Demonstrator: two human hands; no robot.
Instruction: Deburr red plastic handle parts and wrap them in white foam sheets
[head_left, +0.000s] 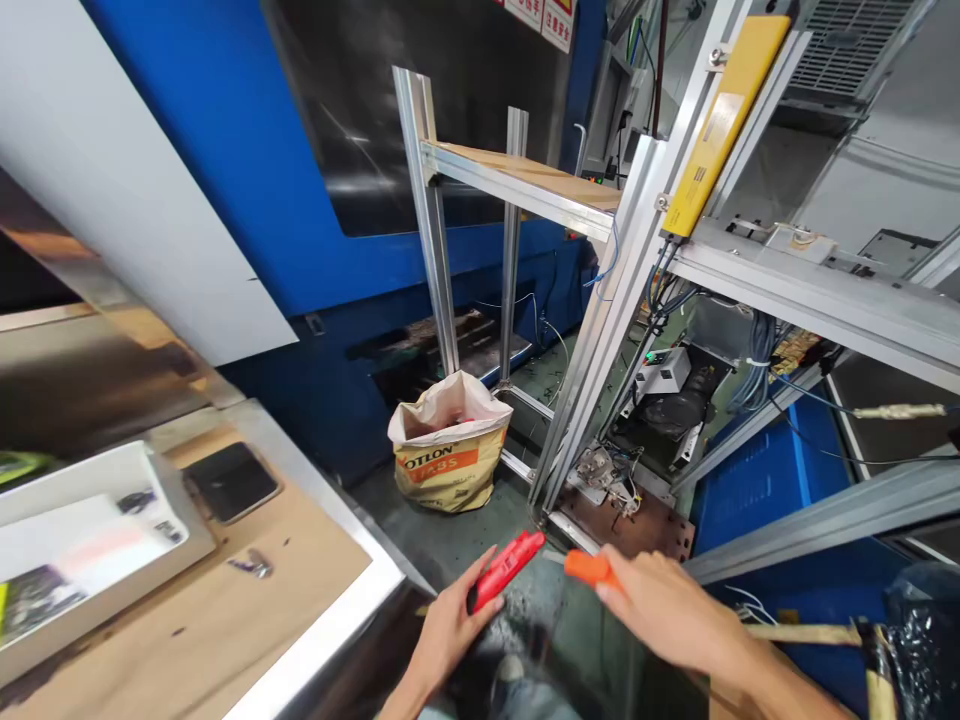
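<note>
My left hand (454, 612) is closed around a long red plastic piece (511, 566) with a dark lower end. My right hand (652, 600) grips an orange-handled tool (591, 568). From its tip a thin grey metal blade points left toward the red piece, with a small gap appearing between them. The exact kind of tool cannot be made out. Both hands are low in the head view, above the floor. Ahead of them stands an open paper sack (448, 470) with some red pieces just visible inside.
To the left, a brown-covered table (300, 590) bears a phone (232, 482), a white tray (180, 560) and a small shiny scrap (253, 563). An aluminium frame (592, 340) with a yellow sensor bar (727, 125) rises ahead. A blue machine (330, 270) stands behind the sack.
</note>
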